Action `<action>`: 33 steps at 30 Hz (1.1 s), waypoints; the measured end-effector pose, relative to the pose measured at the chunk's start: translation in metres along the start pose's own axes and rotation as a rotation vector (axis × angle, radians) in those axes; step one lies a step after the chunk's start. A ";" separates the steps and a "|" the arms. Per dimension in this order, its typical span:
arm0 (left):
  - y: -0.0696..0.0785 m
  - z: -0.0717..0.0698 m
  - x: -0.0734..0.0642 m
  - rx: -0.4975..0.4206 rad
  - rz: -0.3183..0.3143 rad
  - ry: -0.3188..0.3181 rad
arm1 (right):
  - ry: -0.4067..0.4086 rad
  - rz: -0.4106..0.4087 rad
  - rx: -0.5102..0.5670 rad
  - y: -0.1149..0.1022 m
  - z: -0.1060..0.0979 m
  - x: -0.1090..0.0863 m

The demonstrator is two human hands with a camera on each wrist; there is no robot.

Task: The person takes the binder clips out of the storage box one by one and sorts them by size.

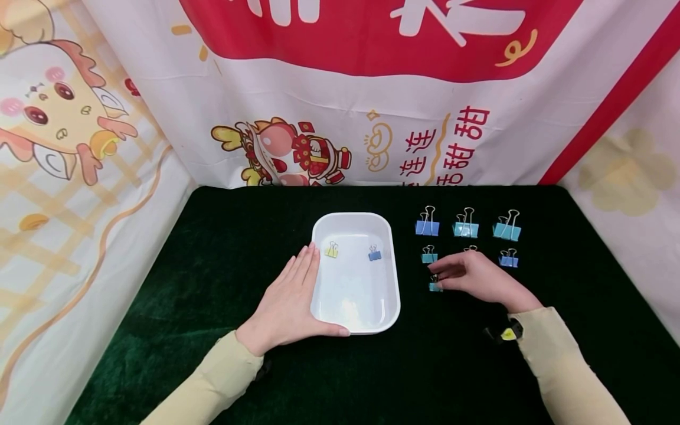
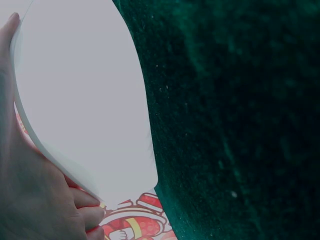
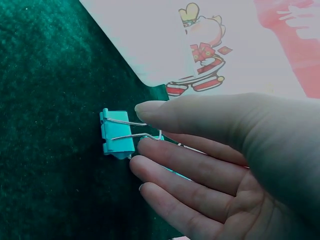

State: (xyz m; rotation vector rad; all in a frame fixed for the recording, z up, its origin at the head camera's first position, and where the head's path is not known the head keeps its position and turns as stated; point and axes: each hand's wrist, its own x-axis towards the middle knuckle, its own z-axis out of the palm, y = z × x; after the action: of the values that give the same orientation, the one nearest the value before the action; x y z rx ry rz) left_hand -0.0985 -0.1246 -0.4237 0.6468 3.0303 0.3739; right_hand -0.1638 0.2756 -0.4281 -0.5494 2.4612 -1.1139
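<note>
My left hand point(image 1: 287, 304) rests against the left side of a white tray point(image 1: 394, 277), its fingers straight along the rim and its thumb at the near edge. Inside the tray lie a yellow binder clip point(image 1: 332, 250) and a small blue binder clip point(image 1: 375, 254). To the right, my right hand point(image 1: 473, 277) is at a small teal binder clip point(image 3: 117, 132). In the right wrist view the thumb and index fingertips stand apart beside its wire handles, the other fingers loosely extended. Left wrist view: my left hand point(image 2: 45, 190) lies along the tray's rim.
Three larger binder clips, among them a blue one point(image 1: 427, 228) and a teal one point(image 1: 507, 231), stand in a back row. Before them are a teal clip point(image 1: 429, 258), a partly hidden one point(image 1: 470, 248) and a blue one point(image 1: 508, 261). Dark green cloth point(image 1: 223, 283) covers the table; printed curtains surround it.
</note>
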 end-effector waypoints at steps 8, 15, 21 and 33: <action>0.000 0.000 0.000 0.000 0.006 0.002 | 0.056 -0.045 -0.023 -0.009 -0.006 -0.001; 0.000 0.000 0.000 0.016 0.009 0.005 | 0.119 -0.073 -0.021 -0.027 -0.014 -0.002; 0.000 0.000 0.000 0.010 0.012 0.010 | 0.157 -0.101 -0.026 -0.043 -0.014 0.001; 0.000 0.001 0.000 0.009 0.011 0.010 | 0.174 -0.181 0.003 -0.069 0.002 0.017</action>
State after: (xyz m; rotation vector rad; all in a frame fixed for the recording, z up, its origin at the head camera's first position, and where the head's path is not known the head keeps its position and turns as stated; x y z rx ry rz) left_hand -0.0982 -0.1248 -0.4243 0.6642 3.0408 0.3646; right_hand -0.1641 0.2241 -0.3796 -0.7136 2.5975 -1.2848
